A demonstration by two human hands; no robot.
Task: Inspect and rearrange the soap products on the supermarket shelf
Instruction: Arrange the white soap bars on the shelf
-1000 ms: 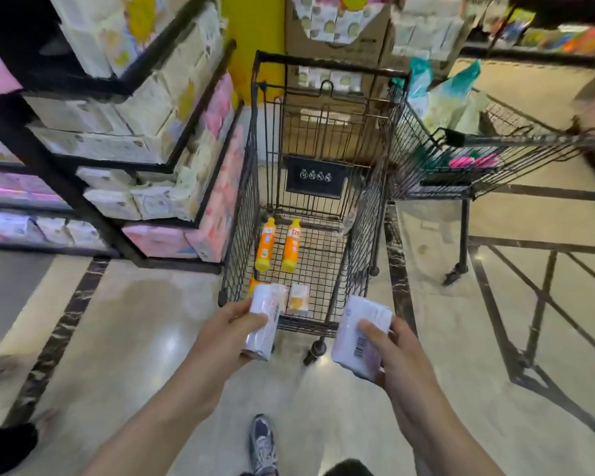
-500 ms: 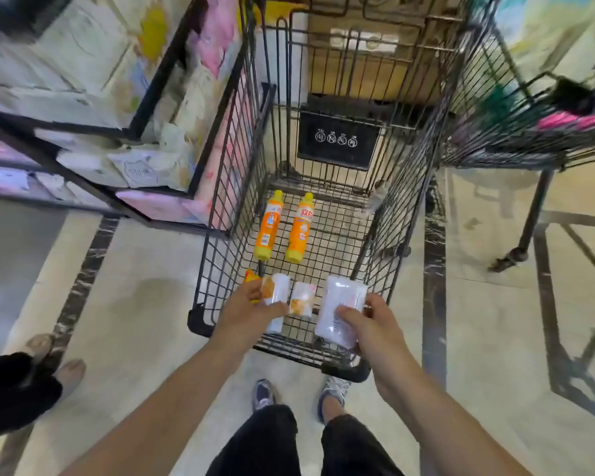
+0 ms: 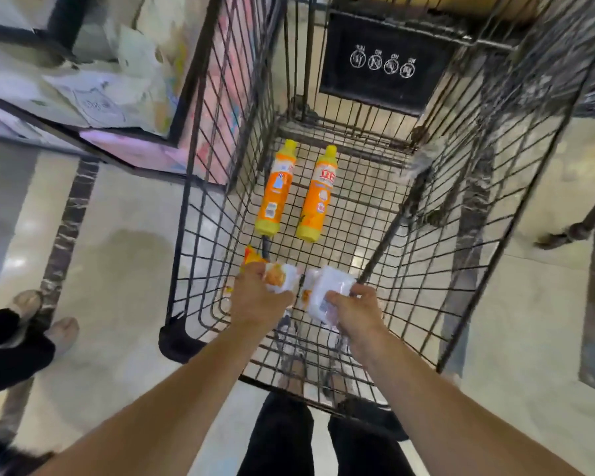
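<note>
While both arms reach into cart (image 3: 200, 201), left hand (image 3: 258, 300) & right hand (image 3: 354, 310) each grip 1 soap pack.

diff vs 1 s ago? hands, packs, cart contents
Both hands went forward and down from in front of the cart into its near end. Left hand and right hand still grip their soap packs. Two orange bottles unmoved.
</note>
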